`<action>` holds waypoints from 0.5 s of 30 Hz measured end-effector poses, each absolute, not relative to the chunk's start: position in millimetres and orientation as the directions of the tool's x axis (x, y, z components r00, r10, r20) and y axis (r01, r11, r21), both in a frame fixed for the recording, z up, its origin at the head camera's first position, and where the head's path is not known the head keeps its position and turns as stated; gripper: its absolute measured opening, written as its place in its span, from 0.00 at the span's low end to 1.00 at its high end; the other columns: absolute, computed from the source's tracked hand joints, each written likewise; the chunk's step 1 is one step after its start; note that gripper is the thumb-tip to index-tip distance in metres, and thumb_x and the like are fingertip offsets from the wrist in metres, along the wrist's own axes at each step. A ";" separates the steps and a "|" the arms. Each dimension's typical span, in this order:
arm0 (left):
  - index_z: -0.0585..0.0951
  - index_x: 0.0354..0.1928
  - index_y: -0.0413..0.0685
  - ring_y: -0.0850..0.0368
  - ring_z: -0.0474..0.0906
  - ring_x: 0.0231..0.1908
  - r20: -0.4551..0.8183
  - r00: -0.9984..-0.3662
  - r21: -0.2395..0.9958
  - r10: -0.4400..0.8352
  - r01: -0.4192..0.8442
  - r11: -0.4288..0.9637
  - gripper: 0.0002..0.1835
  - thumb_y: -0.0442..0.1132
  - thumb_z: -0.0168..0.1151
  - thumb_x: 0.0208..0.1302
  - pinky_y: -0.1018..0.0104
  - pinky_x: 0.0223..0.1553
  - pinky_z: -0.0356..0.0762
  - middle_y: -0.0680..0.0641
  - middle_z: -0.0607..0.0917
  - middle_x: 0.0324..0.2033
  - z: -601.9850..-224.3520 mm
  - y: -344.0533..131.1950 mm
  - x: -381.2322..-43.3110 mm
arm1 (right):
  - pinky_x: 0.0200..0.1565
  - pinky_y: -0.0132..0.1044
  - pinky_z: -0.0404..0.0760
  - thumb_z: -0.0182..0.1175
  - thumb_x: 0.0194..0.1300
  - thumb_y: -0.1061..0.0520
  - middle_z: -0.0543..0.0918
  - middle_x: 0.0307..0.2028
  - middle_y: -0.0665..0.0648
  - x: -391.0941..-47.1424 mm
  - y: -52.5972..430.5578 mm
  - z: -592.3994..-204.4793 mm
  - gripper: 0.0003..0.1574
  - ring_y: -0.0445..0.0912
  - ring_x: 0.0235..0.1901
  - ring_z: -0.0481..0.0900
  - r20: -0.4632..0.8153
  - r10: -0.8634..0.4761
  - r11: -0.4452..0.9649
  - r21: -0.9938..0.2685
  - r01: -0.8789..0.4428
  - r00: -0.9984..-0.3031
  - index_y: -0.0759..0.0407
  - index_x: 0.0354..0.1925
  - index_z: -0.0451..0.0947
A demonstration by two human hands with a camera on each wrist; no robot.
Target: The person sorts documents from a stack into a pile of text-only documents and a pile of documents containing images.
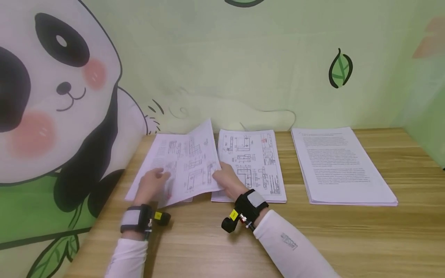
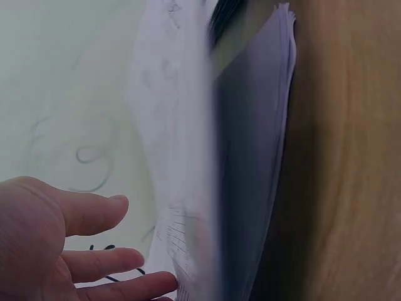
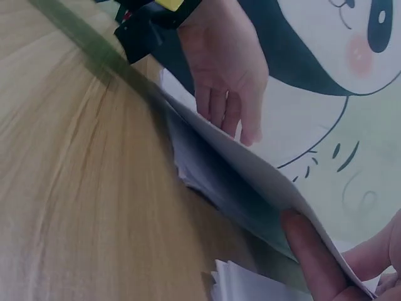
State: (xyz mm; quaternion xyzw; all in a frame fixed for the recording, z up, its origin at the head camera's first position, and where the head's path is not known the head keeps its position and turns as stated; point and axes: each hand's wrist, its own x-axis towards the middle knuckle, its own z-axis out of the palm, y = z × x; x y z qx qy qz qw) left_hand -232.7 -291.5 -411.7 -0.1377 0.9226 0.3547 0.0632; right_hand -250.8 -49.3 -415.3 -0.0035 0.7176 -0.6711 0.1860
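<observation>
A sheet of paper [image 1: 192,158] printed with technical drawings stands tilted over the left paper stack [image 1: 147,158]. My right hand [image 1: 228,180] pinches the sheet's right edge between thumb and fingers, as the right wrist view also shows, with one finger [image 3: 310,251] under the sheet. On the sheet's left side is my left hand [image 1: 151,186], its fingers loosely spread over the left stack. In the left wrist view, that hand's fingertips come right up to the sheet [image 2: 182,157]. Beside the sheet lies the middle stack [image 1: 259,162], topped by a drawing and partly covered by my right hand.
A thick stack of text pages [image 1: 333,166] lies on the right of the wooden table [image 1: 201,239]. Behind the table rises a pale green wall covering [image 1: 243,77] with a large cartoon panda [image 1: 69,88] at the left. Each wrist wears a strapped camera [image 1: 229,224].
</observation>
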 end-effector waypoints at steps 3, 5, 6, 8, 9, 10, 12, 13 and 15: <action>0.51 0.71 0.40 0.33 0.60 0.64 -0.205 -0.955 0.654 -0.215 -0.298 0.696 0.40 0.57 0.45 0.66 0.39 0.64 0.60 0.29 0.65 0.65 -411.7 -291.0 -233.1 | 0.48 0.39 0.74 0.46 0.59 0.68 0.77 0.53 0.59 -250.2 -43.0 -411.8 0.33 0.50 0.51 0.75 -0.245 -0.248 0.065 -0.969 0.236 -0.937 0.59 0.64 0.63; 0.46 0.72 0.41 0.34 0.57 0.66 -0.202 -0.954 0.666 -0.221 -0.300 0.683 0.43 0.60 0.43 0.66 0.39 0.65 0.57 0.30 0.62 0.67 -411.6 -290.2 -234.0 | 0.53 0.42 0.74 0.46 0.60 0.68 0.76 0.56 0.58 -250.0 -38.9 -409.1 0.34 0.51 0.54 0.74 -0.233 -0.248 0.025 -0.972 0.234 -0.940 0.57 0.65 0.61; 0.44 0.73 0.43 0.34 0.56 0.67 -0.212 -0.951 0.678 -0.225 -0.309 0.667 0.44 0.62 0.42 0.65 0.38 0.66 0.55 0.31 0.60 0.68 -411.6 -289.3 -234.4 | 0.54 0.43 0.74 0.47 0.61 0.67 0.75 0.58 0.57 -249.8 -36.9 -407.6 0.34 0.50 0.56 0.74 -0.227 -0.246 0.007 -0.973 0.232 -0.942 0.57 0.66 0.61; 0.43 0.73 0.47 0.36 0.53 0.68 -0.234 -0.945 0.708 -0.229 -0.327 0.626 0.46 0.67 0.41 0.63 0.38 0.67 0.53 0.33 0.57 0.70 -411.1 -286.2 -235.2 | 0.59 0.46 0.72 0.47 0.62 0.67 0.74 0.60 0.57 -249.1 -31.8 -404.9 0.34 0.50 0.58 0.72 -0.206 -0.254 -0.035 -0.975 0.222 -0.945 0.55 0.67 0.60; 0.43 0.73 0.47 0.36 0.51 0.69 -0.238 -0.946 0.731 -0.220 -0.323 0.601 0.47 0.68 0.41 0.62 0.38 0.67 0.51 0.34 0.55 0.71 -410.6 -283.9 -235.5 | 0.60 0.47 0.71 0.47 0.63 0.66 0.73 0.61 0.56 -248.6 -28.7 -403.3 0.34 0.49 0.59 0.72 -0.195 -0.260 -0.052 -0.975 0.215 -0.946 0.54 0.67 0.59; 0.43 0.73 0.49 0.38 0.50 0.70 -0.246 -0.946 0.756 -0.212 -0.324 0.568 0.48 0.69 0.42 0.61 0.38 0.68 0.50 0.36 0.53 0.72 -409.7 -281.1 -235.9 | 0.61 0.47 0.70 0.46 0.64 0.66 0.72 0.62 0.55 -248.0 -25.1 -402.0 0.34 0.49 0.60 0.71 -0.179 -0.268 -0.068 -0.977 0.204 -0.946 0.53 0.68 0.59; 0.43 0.73 0.52 0.40 0.51 0.70 -0.254 -0.947 0.806 -0.198 -0.320 0.497 0.47 0.68 0.44 0.61 0.39 0.68 0.50 0.40 0.53 0.72 -407.7 -274.9 -236.5 | 0.59 0.46 0.72 0.46 0.65 0.65 0.72 0.62 0.54 -246.9 -17.4 -399.7 0.33 0.48 0.60 0.71 -0.158 -0.275 -0.075 -0.980 0.185 -0.948 0.52 0.68 0.58; 0.44 0.73 0.53 0.41 0.53 0.69 -0.250 -0.950 0.834 -0.184 -0.308 0.457 0.45 0.65 0.46 0.62 0.40 0.69 0.50 0.41 0.55 0.72 -406.1 -271.5 -236.4 | 0.58 0.45 0.73 0.46 0.66 0.65 0.73 0.62 0.54 -246.4 -12.7 -398.6 0.33 0.48 0.59 0.73 -0.152 -0.279 -0.072 -0.981 0.178 -0.948 0.51 0.68 0.59; 0.46 0.73 0.54 0.44 0.55 0.69 -0.223 -0.964 0.881 -0.148 -0.264 0.392 0.41 0.58 0.49 0.65 0.42 0.69 0.51 0.43 0.57 0.71 -403.7 -264.4 -236.8 | 0.54 0.42 0.75 0.46 0.66 0.65 0.74 0.60 0.54 -245.4 -2.0 -396.5 0.32 0.48 0.56 0.75 -0.150 -0.283 -0.055 -0.984 0.172 -0.947 0.51 0.67 0.59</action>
